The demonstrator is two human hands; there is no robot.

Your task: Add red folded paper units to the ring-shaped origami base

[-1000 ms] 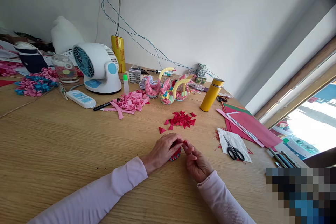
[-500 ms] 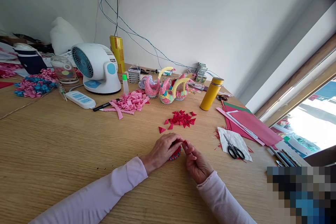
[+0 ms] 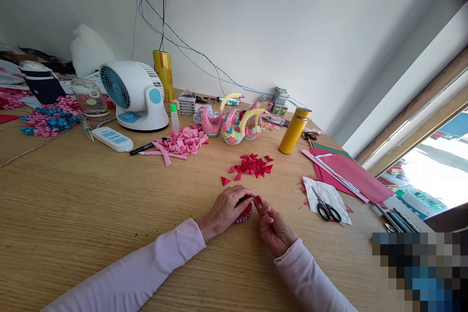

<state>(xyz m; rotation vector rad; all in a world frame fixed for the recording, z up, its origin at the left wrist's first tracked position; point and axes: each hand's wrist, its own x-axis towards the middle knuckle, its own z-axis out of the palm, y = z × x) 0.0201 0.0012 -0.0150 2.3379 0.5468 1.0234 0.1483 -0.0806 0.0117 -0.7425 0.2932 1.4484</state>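
Observation:
Under my left hand (image 3: 230, 207) sits a small round piece of folded paper (image 3: 243, 215), red with blue tips along its edge. My left fingers curl over its top and hide most of it. My right hand (image 3: 274, 226) is closed in a pinch on a small red folded paper piece (image 3: 258, 198), at the right side of the round piece, where the fingertips of both hands meet. Just beyond my hands lies a loose pile of red folded paper triangles (image 3: 253, 165), with one triangle (image 3: 225, 181) apart at the left.
Paper swans (image 3: 234, 129) stand behind the triangles, beside pink paper pieces (image 3: 186, 140). A white fan (image 3: 133, 97) is at the left. A yellow flask (image 3: 294, 131), coloured paper sheets (image 3: 354, 170) and scissors (image 3: 325, 208) on a white tissue (image 3: 338, 202) are at the right.

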